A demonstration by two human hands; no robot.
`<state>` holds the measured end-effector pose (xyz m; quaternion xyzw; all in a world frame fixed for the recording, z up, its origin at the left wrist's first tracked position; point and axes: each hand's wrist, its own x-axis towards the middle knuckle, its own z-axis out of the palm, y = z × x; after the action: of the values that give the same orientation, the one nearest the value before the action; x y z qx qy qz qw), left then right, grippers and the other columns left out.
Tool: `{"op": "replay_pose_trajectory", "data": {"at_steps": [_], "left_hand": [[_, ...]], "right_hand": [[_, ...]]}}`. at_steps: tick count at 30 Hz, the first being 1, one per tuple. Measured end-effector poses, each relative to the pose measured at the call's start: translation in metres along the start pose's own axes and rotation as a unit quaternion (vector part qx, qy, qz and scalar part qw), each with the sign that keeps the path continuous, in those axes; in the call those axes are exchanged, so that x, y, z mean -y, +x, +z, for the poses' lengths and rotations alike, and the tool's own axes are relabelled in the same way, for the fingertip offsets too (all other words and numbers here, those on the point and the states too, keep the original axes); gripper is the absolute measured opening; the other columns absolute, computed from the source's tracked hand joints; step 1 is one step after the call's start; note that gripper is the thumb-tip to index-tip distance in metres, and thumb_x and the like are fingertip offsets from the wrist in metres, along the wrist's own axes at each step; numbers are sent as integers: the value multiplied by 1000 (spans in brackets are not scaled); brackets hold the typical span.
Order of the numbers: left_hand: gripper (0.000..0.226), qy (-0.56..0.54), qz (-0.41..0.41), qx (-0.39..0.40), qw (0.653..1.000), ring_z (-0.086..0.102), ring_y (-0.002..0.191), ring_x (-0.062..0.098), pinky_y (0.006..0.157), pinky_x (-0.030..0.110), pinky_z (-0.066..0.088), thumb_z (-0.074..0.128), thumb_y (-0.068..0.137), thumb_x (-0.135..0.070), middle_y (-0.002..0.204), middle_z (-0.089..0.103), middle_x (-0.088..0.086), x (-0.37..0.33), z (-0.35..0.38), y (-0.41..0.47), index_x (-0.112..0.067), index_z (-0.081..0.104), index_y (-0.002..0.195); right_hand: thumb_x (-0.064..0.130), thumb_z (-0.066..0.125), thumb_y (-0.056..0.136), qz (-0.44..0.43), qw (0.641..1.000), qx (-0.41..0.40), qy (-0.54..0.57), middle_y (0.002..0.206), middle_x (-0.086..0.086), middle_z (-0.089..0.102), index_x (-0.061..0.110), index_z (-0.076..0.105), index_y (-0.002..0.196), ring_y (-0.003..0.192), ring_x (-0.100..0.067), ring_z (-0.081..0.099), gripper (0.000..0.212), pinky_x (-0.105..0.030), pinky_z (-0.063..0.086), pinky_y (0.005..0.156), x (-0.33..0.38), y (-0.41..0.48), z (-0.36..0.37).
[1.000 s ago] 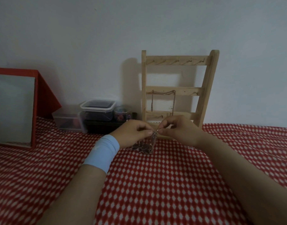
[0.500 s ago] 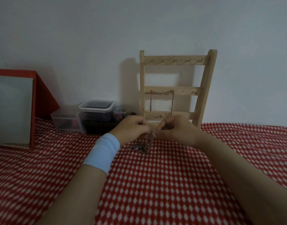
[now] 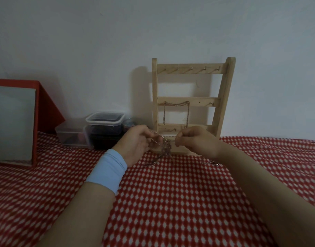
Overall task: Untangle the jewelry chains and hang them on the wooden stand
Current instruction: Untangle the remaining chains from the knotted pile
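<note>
**A:** Left grip [image 3: 135, 144] and right grip [image 3: 194, 141] each pinch a strand of the chains [image 3: 164, 148], low in front of the stand [image 3: 226, 97].

**B:** Half a second ago they were almost touching. Now they've drawn apart?

**A:** Yes. A strand spans the gap, and the knot hangs below it, its tail trailing on the cloth [image 3: 171, 202].

**B:** So the tangle is probably loosening, but it isn't free.

**A:** Agreed. One hung chain [image 3: 177, 104] is on the middle rail; these aren't ready to hang.

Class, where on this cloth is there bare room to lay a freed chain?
Bare: cloth between the forearms, and right of the wooden stand. Crowded: tangled chains before the stand, plastic containers left of it.
</note>
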<state>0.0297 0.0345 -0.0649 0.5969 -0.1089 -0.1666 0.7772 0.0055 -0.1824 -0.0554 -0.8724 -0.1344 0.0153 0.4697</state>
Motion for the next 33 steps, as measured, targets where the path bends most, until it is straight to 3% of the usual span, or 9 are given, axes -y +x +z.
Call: {"op": "replay_pose_trajectory", "data": {"at_steps": [4,7,10,13,16,19,22,26,33], "left_hand": [[21,-15,-12,-8,1000,63,72,24,81,40,52,48,94,-8,74,64,11,2,-1,0,-7,56,75],[11,155,-6,-54,986,67,75,20,69,36,59,59,95,-10,84,67,12,6,4,2,-8,57,85],[14,286,12,-72,956,69,82,21,71,37,61,67,90,-9,96,69,12,6,3,3,-11,57,99],[34,407,67,-24,911,65,97,12,81,21,54,68,85,-2,110,65,-2,-2,7,1,-24,60,110],[40,390,41,53,918,62,108,3,92,19,47,67,85,-2,114,68,-6,-3,10,-3,-33,65,110],[25,403,46,43,913,66,101,3,95,23,50,73,86,-17,106,72,-5,3,8,-1,-32,67,105],[10,404,59,29,912,70,91,3,87,18,52,70,89,-22,96,75,-7,8,3,1,-30,71,95],[15,399,73,20,914,68,88,-2,82,16,51,63,94,-20,93,73,-13,12,-1,3,-31,73,91],[7,315,97,-27,944,67,76,4,73,19,52,69,90,-15,88,73,-3,19,5,6,-18,67,96]], "right_hand": [[22,65,99,-19,1000,-2,-10,60,28,65,11,79,91,60,16,60,19,-2,41,60,0,-1,1],[29,69,95,-32,998,-21,-42,88,17,76,20,82,89,88,8,67,17,-8,46,79,0,1,5],[27,70,95,-42,997,-22,-57,90,12,77,19,82,88,90,2,69,16,-12,50,83,-3,3,7],[26,69,96,-47,997,-22,-51,86,20,75,21,80,86,85,7,67,16,-8,47,78,-3,2,9],[23,63,100,-38,999,-13,-28,61,31,64,14,76,90,61,16,58,19,-4,41,60,-4,1,9],[23,61,102,-33,999,-10,-8,52,30,59,8,74,92,51,16,54,22,-3,39,52,-6,0,8],[28,63,100,-38,999,-18,-31,59,22,63,10,75,88,53,11,55,24,-6,41,55,-4,0,10],[34,69,95,-43,997,-39,-49,84,0,74,20,78,84,73,-9,67,19,-21,56,70,-7,2,15],[23,78,88,-32,999,9,-31,82,12,78,22,82,87,78,1,72,4,-9,52,72,-6,1,21]]}}
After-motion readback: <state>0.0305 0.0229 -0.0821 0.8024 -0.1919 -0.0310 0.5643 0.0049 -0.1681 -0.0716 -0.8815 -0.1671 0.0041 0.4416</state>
